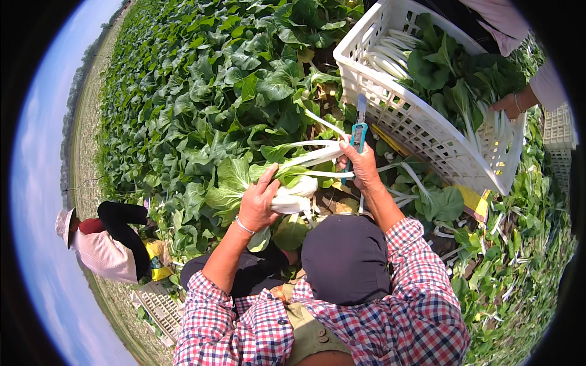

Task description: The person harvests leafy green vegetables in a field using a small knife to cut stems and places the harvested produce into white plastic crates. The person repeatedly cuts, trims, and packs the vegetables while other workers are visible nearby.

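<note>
My left hand (258, 203), with a bracelet at the wrist, grips several heads of bok choy (293, 201), their white stalks to the right and green leaves to the left. Pinched in my right hand (359, 164) are the white stalk ends of some loose bok choy leaves (316, 158). The same hand holds a teal utility knife (358, 137), its blade extended and pointing away from me. The blade tip is close to the side of a white plastic crate (412, 103).
Bok choy plants (197, 96) grow densely ahead. At the upper right a co-worker's hand (510, 105) touches bok choy in the crate. Cut leaves and a yellow bag (474, 201) lie beside it. Another person (107, 251) crouches at the left near a white crate (160, 306).
</note>
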`<action>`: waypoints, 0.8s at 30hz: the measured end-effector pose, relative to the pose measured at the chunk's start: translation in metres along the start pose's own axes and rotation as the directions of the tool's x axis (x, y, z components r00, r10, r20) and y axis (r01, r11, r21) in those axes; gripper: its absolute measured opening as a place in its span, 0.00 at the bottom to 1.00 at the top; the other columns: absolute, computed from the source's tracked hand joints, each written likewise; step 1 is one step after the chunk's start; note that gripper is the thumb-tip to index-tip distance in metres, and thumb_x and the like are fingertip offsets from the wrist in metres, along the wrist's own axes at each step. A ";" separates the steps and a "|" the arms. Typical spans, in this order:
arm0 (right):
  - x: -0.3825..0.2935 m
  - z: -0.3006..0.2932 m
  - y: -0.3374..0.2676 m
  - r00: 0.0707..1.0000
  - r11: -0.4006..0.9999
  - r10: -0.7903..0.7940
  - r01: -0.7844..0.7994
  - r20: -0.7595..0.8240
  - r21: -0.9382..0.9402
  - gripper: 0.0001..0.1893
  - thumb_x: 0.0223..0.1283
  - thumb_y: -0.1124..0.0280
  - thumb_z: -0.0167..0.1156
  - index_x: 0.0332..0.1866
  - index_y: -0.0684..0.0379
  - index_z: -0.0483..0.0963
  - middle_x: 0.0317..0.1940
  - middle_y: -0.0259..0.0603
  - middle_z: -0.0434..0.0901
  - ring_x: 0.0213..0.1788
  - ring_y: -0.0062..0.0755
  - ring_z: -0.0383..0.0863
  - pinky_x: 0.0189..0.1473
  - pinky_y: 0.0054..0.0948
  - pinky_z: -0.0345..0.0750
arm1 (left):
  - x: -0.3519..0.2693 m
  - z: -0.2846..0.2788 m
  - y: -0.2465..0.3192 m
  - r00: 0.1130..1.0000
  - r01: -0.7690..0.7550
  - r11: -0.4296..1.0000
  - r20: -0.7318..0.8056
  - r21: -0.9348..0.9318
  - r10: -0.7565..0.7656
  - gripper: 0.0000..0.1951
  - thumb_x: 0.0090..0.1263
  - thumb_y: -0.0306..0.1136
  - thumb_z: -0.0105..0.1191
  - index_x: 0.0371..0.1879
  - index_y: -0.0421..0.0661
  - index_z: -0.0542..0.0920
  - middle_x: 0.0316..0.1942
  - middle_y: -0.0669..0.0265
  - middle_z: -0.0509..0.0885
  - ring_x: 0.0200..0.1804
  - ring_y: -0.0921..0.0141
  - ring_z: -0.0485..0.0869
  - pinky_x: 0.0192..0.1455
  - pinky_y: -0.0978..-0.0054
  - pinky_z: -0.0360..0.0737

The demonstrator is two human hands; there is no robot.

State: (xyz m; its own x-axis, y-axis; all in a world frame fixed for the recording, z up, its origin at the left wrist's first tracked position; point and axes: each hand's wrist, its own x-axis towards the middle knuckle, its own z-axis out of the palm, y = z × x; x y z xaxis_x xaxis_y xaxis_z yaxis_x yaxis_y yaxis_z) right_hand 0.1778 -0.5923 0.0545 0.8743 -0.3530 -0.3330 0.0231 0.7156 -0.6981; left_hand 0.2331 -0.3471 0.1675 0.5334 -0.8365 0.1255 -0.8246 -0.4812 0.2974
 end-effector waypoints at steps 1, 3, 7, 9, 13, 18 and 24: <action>-0.004 -0.001 -0.003 0.998 0.998 -0.055 0.054 -0.031 -0.025 0.17 0.54 0.67 0.65 0.46 0.63 0.70 0.23 0.32 0.73 0.21 0.19 0.70 0.23 0.20 0.71 | -0.004 -0.006 0.005 0.991 0.083 0.985 0.112 -0.149 -0.067 0.27 0.37 0.28 0.63 0.43 0.42 0.75 0.63 0.52 0.65 0.38 0.58 0.81 0.40 0.66 0.78; -0.014 -0.005 -0.012 0.993 0.976 -0.107 0.097 -0.043 -0.194 0.18 0.53 0.69 0.65 0.46 0.63 0.70 0.25 0.33 0.75 0.20 0.19 0.72 0.24 0.20 0.72 | -0.006 -0.015 0.013 0.981 0.104 0.970 0.183 -0.221 -0.063 0.30 0.37 0.31 0.63 0.47 0.44 0.75 0.66 0.50 0.61 0.52 0.57 0.75 0.51 0.66 0.76; -0.034 0.002 -0.014 0.997 0.992 -0.016 0.026 0.074 -0.127 0.13 0.53 0.70 0.64 0.42 0.61 0.71 0.23 0.31 0.74 0.19 0.18 0.73 0.24 0.20 0.73 | 0.009 -0.018 0.018 0.992 0.106 0.874 0.108 -0.475 -0.062 0.39 0.41 0.31 0.61 0.60 0.41 0.64 0.64 0.52 0.64 0.61 0.62 0.70 0.61 0.70 0.67; -0.037 0.006 -0.009 0.991 0.998 0.059 -0.060 0.121 0.012 0.12 0.55 0.68 0.63 0.39 0.61 0.71 0.22 0.31 0.73 0.19 0.19 0.73 0.24 0.21 0.74 | 0.024 -0.010 0.014 0.936 0.331 0.555 0.339 -0.764 -0.092 0.40 0.45 0.32 0.61 0.62 0.40 0.62 0.62 0.55 0.66 0.59 0.67 0.71 0.62 0.71 0.65; -0.020 -0.016 0.005 0.997 0.993 0.070 -0.072 -0.024 -0.089 0.11 0.58 0.65 0.60 0.36 0.60 0.69 0.23 0.31 0.73 0.19 0.18 0.73 0.22 0.20 0.73 | 0.058 0.008 -0.001 0.605 0.703 0.558 0.784 -0.442 -0.142 0.21 0.45 0.30 0.61 0.43 0.41 0.78 0.33 0.73 0.79 0.37 0.78 0.76 0.42 0.78 0.75; 0.014 -0.071 0.035 0.968 0.670 0.086 -0.230 -0.234 -0.706 0.14 0.55 0.62 0.59 0.33 0.64 0.72 0.20 0.40 0.77 0.19 0.27 0.74 0.24 0.30 0.72 | 0.109 0.003 -0.015 0.863 0.192 0.900 0.504 -0.390 0.034 0.30 0.40 0.31 0.61 0.50 0.42 0.74 0.42 0.61 0.80 0.42 0.66 0.81 0.50 0.72 0.75; 0.107 -0.059 0.077 0.996 0.652 0.032 -0.085 -0.084 -0.754 0.14 0.56 0.63 0.55 0.32 0.66 0.71 0.23 0.47 0.78 0.28 0.44 0.80 0.32 0.39 0.74 | 0.218 0.021 -0.046 0.820 -0.163 0.986 0.551 -0.035 0.156 0.29 0.39 0.30 0.61 0.47 0.42 0.75 0.62 0.49 0.67 0.43 0.55 0.81 0.49 0.64 0.78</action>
State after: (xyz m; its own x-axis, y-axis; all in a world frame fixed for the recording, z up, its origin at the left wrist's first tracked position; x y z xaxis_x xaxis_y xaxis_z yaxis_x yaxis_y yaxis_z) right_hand 0.2439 -0.6107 -0.0722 0.8306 -0.3798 -0.4073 -0.4245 0.0418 -0.9045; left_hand 0.3832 -0.5128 0.1608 0.2053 -0.9052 -0.3722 -0.8935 -0.3285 0.3061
